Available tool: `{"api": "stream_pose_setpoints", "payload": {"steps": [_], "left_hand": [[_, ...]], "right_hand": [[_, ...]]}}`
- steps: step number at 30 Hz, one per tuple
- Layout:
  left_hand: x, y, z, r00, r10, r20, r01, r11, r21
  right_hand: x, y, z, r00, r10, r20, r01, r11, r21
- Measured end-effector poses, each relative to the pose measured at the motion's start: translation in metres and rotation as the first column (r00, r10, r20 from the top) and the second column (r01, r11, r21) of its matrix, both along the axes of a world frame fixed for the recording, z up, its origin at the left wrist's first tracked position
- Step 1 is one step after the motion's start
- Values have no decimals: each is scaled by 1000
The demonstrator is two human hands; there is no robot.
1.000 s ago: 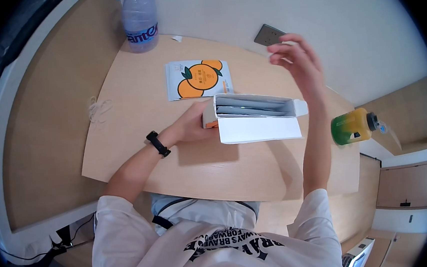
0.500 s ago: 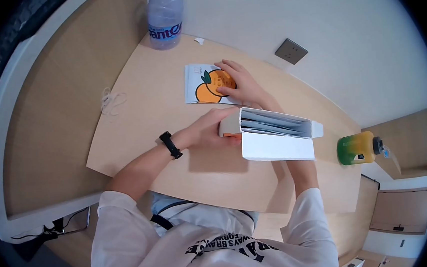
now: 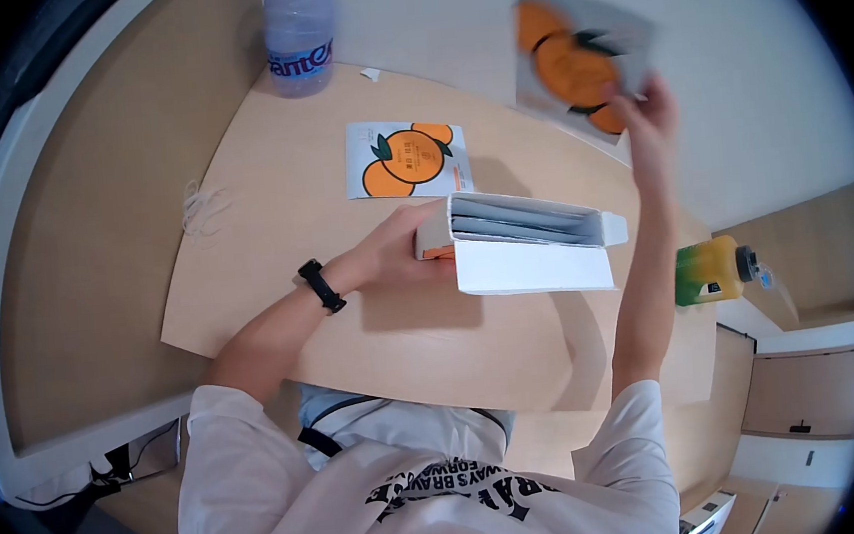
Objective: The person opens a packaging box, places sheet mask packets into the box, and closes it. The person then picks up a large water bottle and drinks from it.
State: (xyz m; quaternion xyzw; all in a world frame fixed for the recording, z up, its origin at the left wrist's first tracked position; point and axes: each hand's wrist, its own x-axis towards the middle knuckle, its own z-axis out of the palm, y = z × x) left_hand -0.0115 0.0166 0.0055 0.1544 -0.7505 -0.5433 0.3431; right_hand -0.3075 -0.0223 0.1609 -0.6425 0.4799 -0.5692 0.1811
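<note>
The left hand (image 3: 397, 245) curls round one end of the open box (image 3: 532, 265) over the bench (image 3: 262, 210) — seemingly to steady its mouth facing up — while the right hand (image 3: 650, 114) pinches a blurred packet (image 3: 571, 63) aloft by its lower edge, a second packet (image 3: 410, 158) lying flat beyond.

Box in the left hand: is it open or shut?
Open: the white flap of the box is folded outward, and flat packets show inside.

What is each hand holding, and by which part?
Left hand: the open white box, by its left end. Right hand: an orange-printed packet, near its lower right corner.
</note>
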Motion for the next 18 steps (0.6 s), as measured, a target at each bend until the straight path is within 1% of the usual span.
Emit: {"api": "stream_pose_setpoints", "payload": {"steps": [1, 2, 3, 4, 5, 7, 8, 11, 14, 16, 18], "left_hand": [[0, 1, 2, 1000, 17, -19, -17, 999, -36], [-1, 2, 4, 999, 33, -39, -36, 997, -72], [-1, 3, 5, 997, 49, -59, -55, 993, -107], [0, 2, 3, 999, 48, -24, -49, 996, -69], [0, 2, 3, 998, 67, -16, -69, 994, -82], [0, 5, 6, 994, 107, 1, -107, 988, -109], [2, 4, 9, 1000, 17, -17, -17, 1000, -15], [2, 6, 13, 999, 12, -31, -12, 1000, 0], [3, 5, 9, 999, 10, 52, -10, 1000, 2], [4, 6, 12, 999, 17, 50, -17, 1000, 7], [3, 6, 12, 999, 14, 45, -15, 1000, 8]], "right_hand": [[4, 19, 18, 955, 126, 267, -107, 991, -85], [4, 32, 32, 841, 301, 450, -234, 952, -200], [-7, 43, 38, 812, 268, 519, -202, 963, -180], [7, 57, 48, 809, 288, 513, -209, 956, -208], [23, 70, 55, 805, 309, 507, -215, 948, -236], [30, 85, 48, 834, 347, 430, -278, 936, -217], [35, 92, 44, 844, 367, 392, -309, 929, -204], [58, 107, 34, 902, 292, 318, -263, 956, -131], [63, 110, 26, 943, 250, 220, -238, 968, -81], [63, 114, 23, 968, 198, 157, -198, 980, -14], [67, 113, 21, 966, 195, 170, -194, 981, -22]]}}
